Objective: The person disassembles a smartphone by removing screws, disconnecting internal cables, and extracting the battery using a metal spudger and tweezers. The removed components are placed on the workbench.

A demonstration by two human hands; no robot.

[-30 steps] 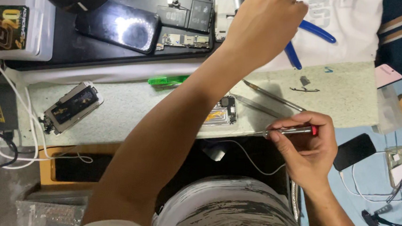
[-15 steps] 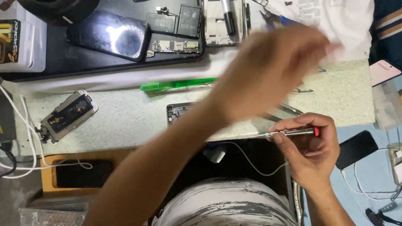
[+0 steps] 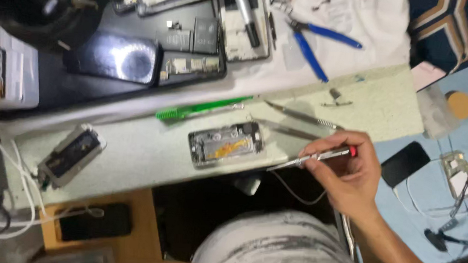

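One hand only shows: my right hand (image 3: 346,175) is closed around a thin screwdriver (image 3: 312,158), its tip beside the opened phone (image 3: 226,144) on the mat (image 3: 134,152). Phone looks light, fragile inside; better held by its edges. Left hand is out of view.

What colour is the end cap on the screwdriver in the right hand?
Red, on a silver screwdriver held in the right hand. Head view shows it best.

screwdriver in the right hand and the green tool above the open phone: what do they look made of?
Screwdriver: shaft looks like bare metal, silvery with a bright sheen; the red end cap is probably plastic. Green tool: likely plastic, translucent and glossy, though blur leaves it open. Right hand grips the screwdriver beside the open phone.
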